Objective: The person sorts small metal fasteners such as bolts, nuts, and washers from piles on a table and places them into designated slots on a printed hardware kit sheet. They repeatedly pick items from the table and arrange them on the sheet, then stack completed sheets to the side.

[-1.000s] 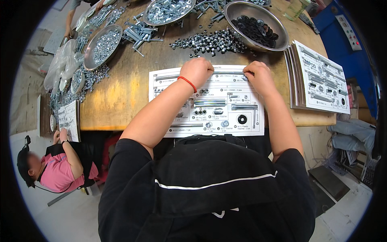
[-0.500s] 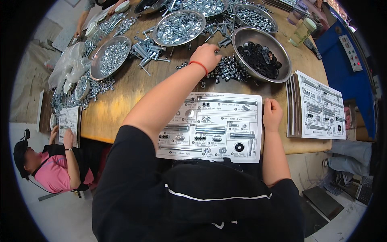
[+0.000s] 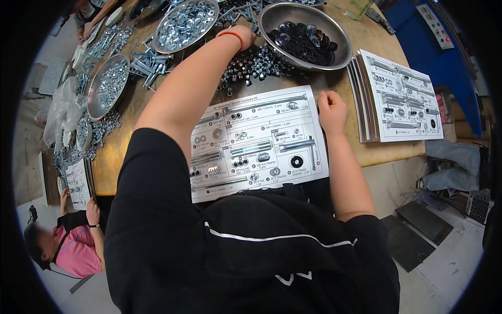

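My left hand, a red band round its wrist, stretches over the far side of a pile of dark and silver nuts. It is between a steel bowl of silver washers and a steel bowl of black washers; its fingers are mostly hidden. Closed, my right hand rests beside the right edge of a white card. Anything inside those fingers is out of sight. The card shows bolts, nuts and washers; I cannot tell which are printed and which are real.
A stack of similar cards stands at the right. Loose bolts, another steel bowl of small hardware and plastic bags lie leftward. A person in pink sits at the left, handling a card. Blue equipment is at the far right.
The view has shifted, so the table appears farther left and higher. My left hand has moved slightly farther across the nut pile. My right hand stays closed beside the card.
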The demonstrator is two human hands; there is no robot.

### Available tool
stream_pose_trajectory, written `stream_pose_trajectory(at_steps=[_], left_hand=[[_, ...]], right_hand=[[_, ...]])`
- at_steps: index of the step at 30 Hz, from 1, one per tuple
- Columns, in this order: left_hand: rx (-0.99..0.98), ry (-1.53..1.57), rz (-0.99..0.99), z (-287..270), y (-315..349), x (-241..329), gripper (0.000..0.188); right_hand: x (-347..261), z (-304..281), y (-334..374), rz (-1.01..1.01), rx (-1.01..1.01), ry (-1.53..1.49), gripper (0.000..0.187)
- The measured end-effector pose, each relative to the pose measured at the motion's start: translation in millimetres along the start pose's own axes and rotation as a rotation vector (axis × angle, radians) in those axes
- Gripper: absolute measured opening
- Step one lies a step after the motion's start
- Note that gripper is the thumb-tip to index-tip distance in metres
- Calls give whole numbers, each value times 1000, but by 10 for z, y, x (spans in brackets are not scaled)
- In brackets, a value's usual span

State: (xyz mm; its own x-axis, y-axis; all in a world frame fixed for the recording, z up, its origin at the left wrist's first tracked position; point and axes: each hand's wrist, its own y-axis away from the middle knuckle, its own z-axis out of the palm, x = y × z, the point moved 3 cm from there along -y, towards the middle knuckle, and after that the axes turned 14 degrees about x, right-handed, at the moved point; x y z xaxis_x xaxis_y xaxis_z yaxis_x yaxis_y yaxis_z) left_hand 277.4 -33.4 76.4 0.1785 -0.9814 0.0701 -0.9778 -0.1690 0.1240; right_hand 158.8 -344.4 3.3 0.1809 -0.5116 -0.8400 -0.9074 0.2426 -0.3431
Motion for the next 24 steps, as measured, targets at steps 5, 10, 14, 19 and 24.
stream_pose_trajectory(at_steps=[5,10,14,19,24], left_hand=[[460,259,383,7,809,-434,24],[243,952,111,-280,2157,15,26],[156,954,187,-221,2577,280,26],[320,836,137,-90,2747,2,28],[353,451,137,131,2915,-282,22]], right_hand=[[-103,-59,48,0,40,-148,23],[-902,-16,266,125,-389,-508,21],[-1243,165,550,589,-717,-914,18],[-1185,13,577,435,-536,-836,12],[-1056,-268,348,-650,-378,5,15]])
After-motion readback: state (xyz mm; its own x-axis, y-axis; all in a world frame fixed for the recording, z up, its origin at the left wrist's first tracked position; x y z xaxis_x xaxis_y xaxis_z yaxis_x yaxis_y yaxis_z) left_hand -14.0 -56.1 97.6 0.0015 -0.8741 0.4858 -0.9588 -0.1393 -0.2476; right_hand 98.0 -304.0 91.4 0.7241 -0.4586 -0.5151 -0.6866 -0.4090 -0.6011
